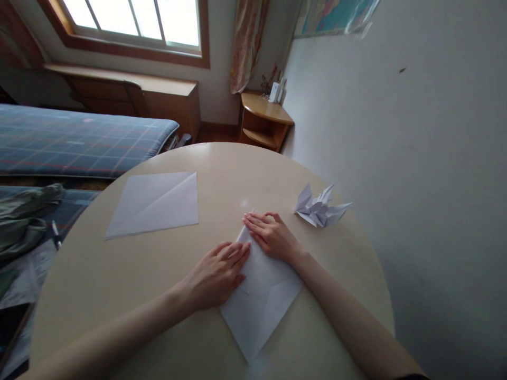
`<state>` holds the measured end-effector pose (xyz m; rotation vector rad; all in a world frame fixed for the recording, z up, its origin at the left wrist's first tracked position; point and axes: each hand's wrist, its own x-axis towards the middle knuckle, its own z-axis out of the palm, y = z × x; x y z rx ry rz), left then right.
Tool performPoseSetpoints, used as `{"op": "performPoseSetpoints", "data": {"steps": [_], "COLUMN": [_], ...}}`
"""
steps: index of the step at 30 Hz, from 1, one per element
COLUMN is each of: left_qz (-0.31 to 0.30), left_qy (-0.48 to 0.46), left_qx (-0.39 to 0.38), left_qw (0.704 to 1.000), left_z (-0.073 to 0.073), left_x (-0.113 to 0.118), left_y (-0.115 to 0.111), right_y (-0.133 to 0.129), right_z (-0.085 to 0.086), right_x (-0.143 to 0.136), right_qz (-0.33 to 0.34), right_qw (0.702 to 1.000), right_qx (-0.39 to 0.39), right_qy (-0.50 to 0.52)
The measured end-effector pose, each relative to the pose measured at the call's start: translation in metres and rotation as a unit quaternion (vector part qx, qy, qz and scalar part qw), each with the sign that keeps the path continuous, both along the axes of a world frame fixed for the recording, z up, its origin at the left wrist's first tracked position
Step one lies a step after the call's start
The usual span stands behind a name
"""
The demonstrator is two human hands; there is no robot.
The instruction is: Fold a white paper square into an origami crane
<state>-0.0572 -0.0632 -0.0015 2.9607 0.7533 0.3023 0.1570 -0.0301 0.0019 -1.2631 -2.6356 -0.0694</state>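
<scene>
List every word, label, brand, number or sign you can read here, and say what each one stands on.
No text can be read in this view.
Coloured wall poster: any lettering is too blurred to read.
Papers at lower left: any print is too blurred to read.
Paper under the hands, creased sheet and folded paper pieces: no writing visible.

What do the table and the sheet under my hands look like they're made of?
Sheet: matte white paper, seemingly; it is thin with crisp creases. Table: smooth, glossy cream surface with a soft highlight, perhaps laminate or painted wood; I can't tell which.
</scene>
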Motion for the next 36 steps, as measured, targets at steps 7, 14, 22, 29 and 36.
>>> {"op": "performPoseSetpoints", "data": {"steps": [7, 14, 22, 29, 36], "left_qz": [-0.018, -0.011, -0.009, 0.0, 0.005], "left_qy": [-0.013, -0.023, -0.006, -0.027, -0.027], "left_qx": [0.037, 0.065, 0.088, 0.114, 0.119], "left_qw": [0.999, 0.998, 0.996, 0.993, 0.993], "left_z": [-0.006, -0.007, -0.005, -0.013, -0.01], "left_x": [0.003, 0.006, 0.004, 0.005, 0.005], "left_y": [-0.006, -0.011, -0.015, -0.015, -0.016], "right_y": [-0.001, -0.006, -0.006, 0.006, 0.014], "right_z": [0.002, 0.004, 0.009, 0.019, 0.027], "right_x": [0.002, -0.006, -0.003, 0.005, 0.005], "right_qz": [-0.002, -0.006, 0.016, 0.1, 0.152], "right_qw": [0.999, 0.998, 0.996, 0.985, 0.969], "right_qx": [-0.029, -0.029, -0.052, -0.021, 0.03], "right_qy": [-0.025, -0.058, -0.076, -0.137, -0.194]}}
